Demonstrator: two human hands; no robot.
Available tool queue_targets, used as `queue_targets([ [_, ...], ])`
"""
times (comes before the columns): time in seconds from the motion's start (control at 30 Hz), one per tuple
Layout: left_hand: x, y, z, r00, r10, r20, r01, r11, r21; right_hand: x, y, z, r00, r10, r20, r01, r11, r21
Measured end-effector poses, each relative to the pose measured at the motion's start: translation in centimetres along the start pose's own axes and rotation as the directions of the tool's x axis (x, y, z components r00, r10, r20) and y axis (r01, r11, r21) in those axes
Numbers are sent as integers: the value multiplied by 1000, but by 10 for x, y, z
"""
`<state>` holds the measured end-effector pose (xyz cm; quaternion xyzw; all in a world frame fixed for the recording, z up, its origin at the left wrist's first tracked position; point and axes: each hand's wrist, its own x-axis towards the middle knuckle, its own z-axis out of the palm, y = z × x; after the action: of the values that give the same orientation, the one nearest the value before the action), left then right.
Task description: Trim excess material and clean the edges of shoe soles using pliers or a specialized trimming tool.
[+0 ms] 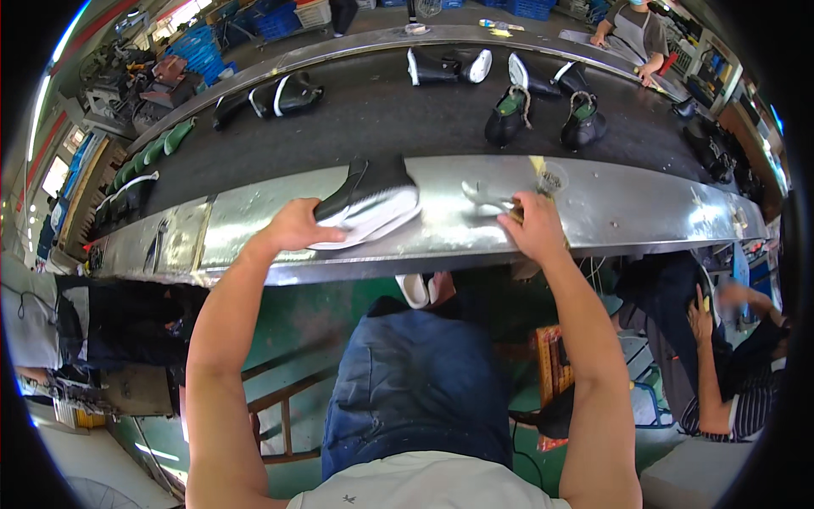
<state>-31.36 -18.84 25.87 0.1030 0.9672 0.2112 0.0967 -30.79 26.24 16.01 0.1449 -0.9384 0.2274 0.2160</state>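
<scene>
A black ankle boot (360, 191) with a white sole (373, 216) lies on its side on the shiny metal ledge, sole facing me. My left hand (295, 226) grips it at one end, the thumb pressed on the sole's edge. To the right, my right hand (538, 225) rests on the ledge with fingers curled around a small brownish handle. Beside those fingers is a shiny curved metal tool (483, 199); glare hides its exact kind, and I cannot tell whether it joins the handle. A small round dish (553, 178) with greyish contents sits just beyond my right hand.
Beyond the metal ledge (280, 208) runs a dark belt (365, 110) carrying black boots, two with cord loops (509, 119), and green shoe forms (157, 148) at left. A co-worker (632, 38) stands across it. Another person's hand (700, 318) works at right. A wooden frame (284, 407) stands below left.
</scene>
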Motion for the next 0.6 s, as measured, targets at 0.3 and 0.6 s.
queue_targets([
  [0.3,-226,42,181,985,69,-159,-153,778,-609,-196,-61,-22,923,333,193,-384,824,416],
  [0.6,-214,106,242,942,323,95,-330,941,79,-325,-63,2,449,550,705,-892,326,314],
])
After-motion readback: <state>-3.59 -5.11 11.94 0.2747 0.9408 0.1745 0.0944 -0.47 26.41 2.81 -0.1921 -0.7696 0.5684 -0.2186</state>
